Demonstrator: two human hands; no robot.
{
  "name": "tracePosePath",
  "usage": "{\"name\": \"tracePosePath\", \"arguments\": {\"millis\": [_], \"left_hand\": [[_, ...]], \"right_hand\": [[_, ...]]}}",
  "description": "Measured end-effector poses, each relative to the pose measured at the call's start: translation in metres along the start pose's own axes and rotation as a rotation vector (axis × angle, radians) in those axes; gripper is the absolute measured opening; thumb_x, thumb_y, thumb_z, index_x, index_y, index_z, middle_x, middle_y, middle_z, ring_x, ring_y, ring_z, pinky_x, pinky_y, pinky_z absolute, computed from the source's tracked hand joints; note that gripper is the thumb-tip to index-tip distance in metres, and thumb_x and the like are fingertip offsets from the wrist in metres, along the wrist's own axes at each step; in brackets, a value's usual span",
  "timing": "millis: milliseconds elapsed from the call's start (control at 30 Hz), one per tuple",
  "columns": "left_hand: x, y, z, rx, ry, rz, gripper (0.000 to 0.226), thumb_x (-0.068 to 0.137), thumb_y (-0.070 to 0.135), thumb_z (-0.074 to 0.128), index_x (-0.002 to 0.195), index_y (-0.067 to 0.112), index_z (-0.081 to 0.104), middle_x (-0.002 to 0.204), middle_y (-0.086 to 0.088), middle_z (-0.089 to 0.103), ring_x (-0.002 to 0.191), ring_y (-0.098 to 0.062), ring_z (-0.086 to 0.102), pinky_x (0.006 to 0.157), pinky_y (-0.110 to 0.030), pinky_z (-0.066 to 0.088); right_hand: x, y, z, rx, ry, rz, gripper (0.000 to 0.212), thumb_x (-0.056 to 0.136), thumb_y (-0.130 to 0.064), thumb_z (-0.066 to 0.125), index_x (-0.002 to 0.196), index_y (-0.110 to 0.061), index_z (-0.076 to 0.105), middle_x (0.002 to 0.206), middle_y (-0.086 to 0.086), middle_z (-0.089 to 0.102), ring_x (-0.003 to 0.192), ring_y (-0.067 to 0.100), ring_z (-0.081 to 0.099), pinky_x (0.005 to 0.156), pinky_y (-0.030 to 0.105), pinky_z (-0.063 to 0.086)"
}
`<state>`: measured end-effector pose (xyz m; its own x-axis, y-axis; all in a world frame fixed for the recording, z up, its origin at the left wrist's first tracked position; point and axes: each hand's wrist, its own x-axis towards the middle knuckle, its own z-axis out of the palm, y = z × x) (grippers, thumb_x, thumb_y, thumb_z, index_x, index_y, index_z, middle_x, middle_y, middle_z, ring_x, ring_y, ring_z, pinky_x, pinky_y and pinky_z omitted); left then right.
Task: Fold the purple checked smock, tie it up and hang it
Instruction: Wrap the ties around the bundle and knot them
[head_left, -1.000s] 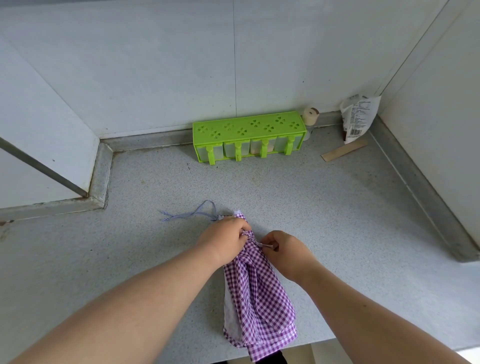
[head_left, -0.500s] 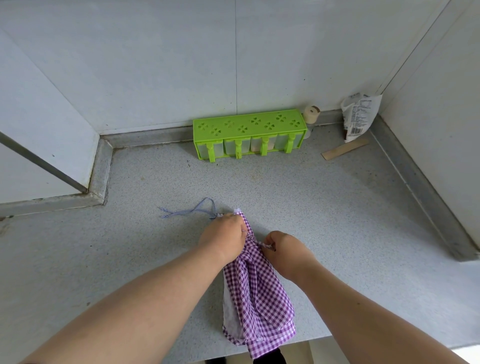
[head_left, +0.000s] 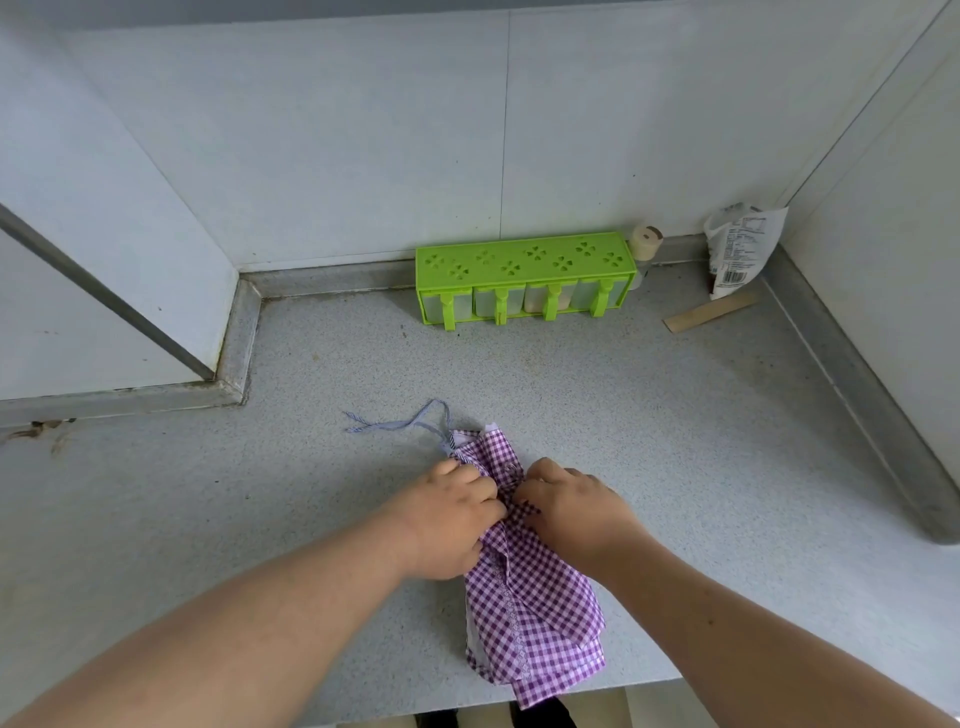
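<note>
Lying folded narrow on counter (head_left: 675, 467), purple checked smock (head_left: 535, 613) w/ both hands' fingers (head_left: 480, 496) pinching its middle.

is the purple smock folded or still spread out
Folded: the smock lies as a narrow layered bundle on the counter, both hands pinching its upper end.

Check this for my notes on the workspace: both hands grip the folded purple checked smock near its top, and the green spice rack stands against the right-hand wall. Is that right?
Not quite. The head view shows the green spice rack against the back wall, not the right-hand one. The rest holds: the left hand and right hand both grip the folded purple checked smock near its top.
</note>
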<state>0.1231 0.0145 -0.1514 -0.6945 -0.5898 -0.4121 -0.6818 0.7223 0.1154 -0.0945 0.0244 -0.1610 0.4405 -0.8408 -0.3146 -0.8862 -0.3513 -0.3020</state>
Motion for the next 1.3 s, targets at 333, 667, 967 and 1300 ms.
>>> {"name": "tracePosePath", "arguments": {"millis": [333,667,967,1300], "left_hand": [[-0.004,0.013,0.01,-0.465,0.098,-0.367,0.039,0.104,0.034,0.046,0.141,0.023,0.056,0.13,0.005,0.064,0.121,-0.015,0.057,0.111,-0.036,0.045],[0.011,-0.006,0.019,-1.199,0.13,-0.898,0.025,0.1,0.034,0.056,0.086,0.014,0.059,0.079,-0.004,0.063,0.068,-0.017,0.055,0.066,-0.033,0.042],[0.024,-0.017,0.011,-1.829,0.299,-0.903,0.023,0.104,0.02,0.055,0.119,0.027,0.071,0.112,-0.006,0.079,0.105,-0.028,0.073,0.094,-0.049,0.062],[0.002,-0.025,-0.003,-2.036,0.258,-0.811,0.03,0.106,0.035,0.057,0.124,0.017,0.073,0.107,-0.016,0.076,0.09,-0.025,0.072,0.085,-0.039,0.055]], "right_hand": [[0.008,-0.001,0.005,0.237,0.007,0.201,0.023,0.103,-0.03,0.058,0.118,-0.035,0.075,0.114,-0.017,0.058,0.097,0.007,0.061,0.09,0.024,0.054],[0.016,-0.019,-0.004,0.084,-0.024,0.137,0.03,0.102,-0.027,0.052,0.125,-0.04,0.064,0.133,-0.011,0.05,0.12,0.02,0.052,0.111,0.042,0.042],[0.034,-0.046,-0.024,0.302,0.018,0.195,0.056,0.1,-0.053,0.049,0.151,-0.033,0.039,0.144,-0.004,0.049,0.133,0.022,0.05,0.113,0.044,0.042],[0.037,-0.053,-0.034,0.669,-0.037,0.224,0.039,0.096,-0.044,0.065,0.133,-0.037,0.054,0.107,-0.017,0.067,0.096,0.004,0.065,0.082,0.027,0.052]]}}
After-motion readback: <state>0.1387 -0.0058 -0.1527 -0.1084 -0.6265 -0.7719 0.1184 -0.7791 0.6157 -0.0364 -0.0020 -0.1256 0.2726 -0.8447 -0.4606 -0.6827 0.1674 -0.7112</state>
